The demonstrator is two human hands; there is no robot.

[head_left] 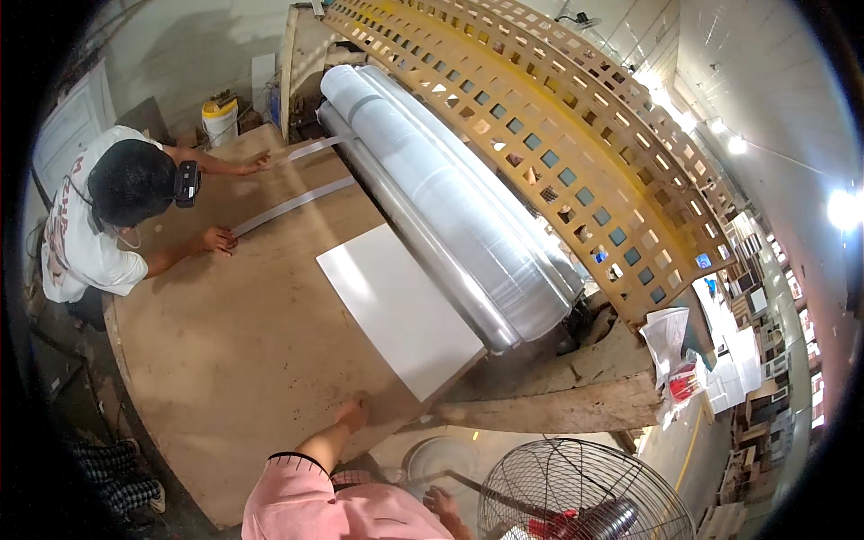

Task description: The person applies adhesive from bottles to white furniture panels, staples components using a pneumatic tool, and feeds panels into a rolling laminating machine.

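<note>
My left hand (354, 411) rests on the brown board table (234, 351), fingers down on its surface with nothing visible in them. It is just short of the near corner of a flat white panel (400, 310), apart from it. My right hand (441, 502) hangs low by my pink shirt, next to the fan, its fingers loosely apart and holding nothing that I can see. Beyond the panel, a large roll of clear plastic film (459, 198) lies alongside a metal roller (423, 243) on the machine.
Across the table a co-worker in a white shirt (99, 216) has hands by two narrow pale strips (292, 205) leading to the roller. A perforated brown guard (540, 135) arches over the film. A caged fan (585, 495) stands at the lower right, a bucket (220, 121) at the far left.
</note>
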